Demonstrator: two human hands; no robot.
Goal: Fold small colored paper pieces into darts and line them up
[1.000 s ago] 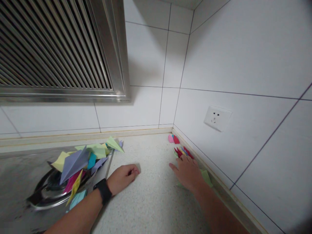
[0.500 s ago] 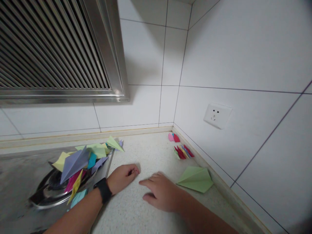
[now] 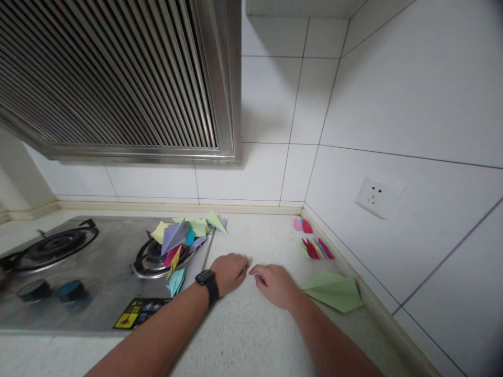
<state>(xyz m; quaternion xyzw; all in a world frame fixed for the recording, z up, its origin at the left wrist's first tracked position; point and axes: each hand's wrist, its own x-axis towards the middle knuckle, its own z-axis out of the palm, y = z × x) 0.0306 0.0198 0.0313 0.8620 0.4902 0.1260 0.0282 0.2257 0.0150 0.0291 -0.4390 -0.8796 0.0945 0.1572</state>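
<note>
My left hand [image 3: 231, 273], with a black watch [image 3: 208, 284] on its wrist, rests on the pale counter with its fingers curled in and nothing visible in them. Close beside it, my right hand [image 3: 276, 284] is loosely closed, the bent index finger towards the left hand and nothing showing in its grip. A large light green paper plane [image 3: 334, 290] lies to the right of my right forearm. Farther back stands a row of small folded papers [image 3: 317, 248] in red, yellow and purple, with pink and red ones [image 3: 303, 225] behind.
Left of the counter a steel gas stove [image 3: 102, 272] holds a pile of colourful folded paper planes [image 3: 176, 235] on its right burner. A range hood [image 3: 220, 104] hangs above. A tiled wall with a socket [image 3: 379, 196] bounds the right side.
The view has swung left, showing more of the stove and its knobs. My right hand's fingers have curled in, and the two hands are nearer each other.
</note>
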